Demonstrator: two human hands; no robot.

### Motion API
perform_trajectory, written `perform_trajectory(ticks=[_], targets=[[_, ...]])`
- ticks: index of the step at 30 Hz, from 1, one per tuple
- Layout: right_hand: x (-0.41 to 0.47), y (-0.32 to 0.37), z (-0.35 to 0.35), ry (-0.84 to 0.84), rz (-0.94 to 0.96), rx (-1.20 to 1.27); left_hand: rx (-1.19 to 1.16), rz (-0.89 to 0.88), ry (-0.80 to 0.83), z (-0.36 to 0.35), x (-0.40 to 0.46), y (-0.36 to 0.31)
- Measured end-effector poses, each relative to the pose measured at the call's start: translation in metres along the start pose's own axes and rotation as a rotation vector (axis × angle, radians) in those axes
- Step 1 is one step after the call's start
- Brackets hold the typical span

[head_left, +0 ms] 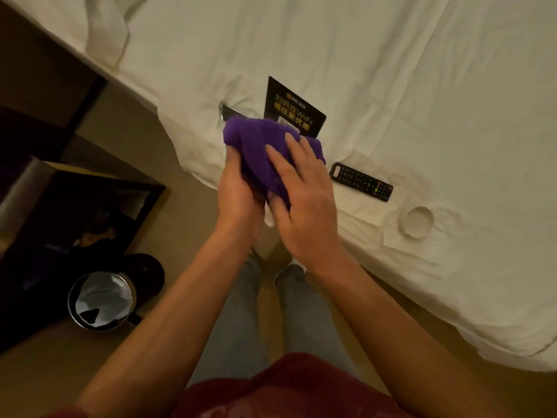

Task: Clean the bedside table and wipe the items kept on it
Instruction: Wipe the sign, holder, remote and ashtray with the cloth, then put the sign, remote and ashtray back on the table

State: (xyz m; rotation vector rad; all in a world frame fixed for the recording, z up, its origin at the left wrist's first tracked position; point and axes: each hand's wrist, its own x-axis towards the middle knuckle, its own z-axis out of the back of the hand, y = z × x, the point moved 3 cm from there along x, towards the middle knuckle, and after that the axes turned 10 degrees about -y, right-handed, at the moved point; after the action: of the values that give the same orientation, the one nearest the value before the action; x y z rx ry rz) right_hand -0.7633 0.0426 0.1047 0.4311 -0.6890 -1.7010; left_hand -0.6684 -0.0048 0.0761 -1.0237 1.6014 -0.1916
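Both forearms reach over the bed's edge, left hand [238, 200] and right hand [304, 206] clutching a bunched purple cloth [259, 146] above the white sheet [422, 86]; a black remote control [361, 181] lies alongside, long axis along the mattress edge, near a WiFi card [294, 107].

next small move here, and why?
Probably finish the rub, then set the wrapped item down on the bed sheet beside the remote. Both hands, left hand and right hand, hold the purple cloth bunched around something mostly hidden. The WiFi card, remote and a small round dish already lie apart on the sheet, so it would likely join them.
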Motion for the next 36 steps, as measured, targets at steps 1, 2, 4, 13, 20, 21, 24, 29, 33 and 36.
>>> perform_trajectory(ticks=[1, 2, 4, 13, 20, 21, 24, 29, 33, 36], targets=[[0.004, 0.013, -0.011, 0.060, 0.013, -0.027, -0.029, 0.003, 0.032, 0.010, 0.004, -0.013], [0.009, 0.025, -0.023, 0.123, 0.019, -0.022, -0.003, -0.033, 0.055, 0.022, 0.008, -0.026], [0.019, 0.049, -0.042, 0.219, 0.008, 0.089, 0.125, -0.140, 0.042, 0.048, 0.018, -0.054], [0.086, 0.131, -0.149, 0.533, -0.374, 0.587, 0.034, -0.292, -0.205, 0.178, 0.067, -0.161], [0.100, 0.203, -0.264, 0.790, -0.298, 0.551, 0.026, -0.341, -0.449, 0.269, 0.093, -0.213], [0.103, 0.212, -0.277, 0.778, -0.295, 0.574, 0.041, -0.353, -0.465, 0.281, 0.096, -0.220], [0.109, 0.237, -0.316, 0.773, -0.329, 0.624, 0.103, -0.310, -0.523, 0.313, 0.107, -0.234], [0.123, 0.269, -0.380, 0.872, -0.452, 0.671, 0.009, -0.209, -0.666, 0.361, 0.127, -0.247], [0.126, 0.296, -0.419, 0.987, -0.358, 0.535, -0.042, -0.271, -0.819, 0.401, 0.145, -0.255], [0.126, 0.309, -0.448, 0.949, -0.221, 0.412, -0.017, -0.290, -0.875, 0.426, 0.162, -0.257]])
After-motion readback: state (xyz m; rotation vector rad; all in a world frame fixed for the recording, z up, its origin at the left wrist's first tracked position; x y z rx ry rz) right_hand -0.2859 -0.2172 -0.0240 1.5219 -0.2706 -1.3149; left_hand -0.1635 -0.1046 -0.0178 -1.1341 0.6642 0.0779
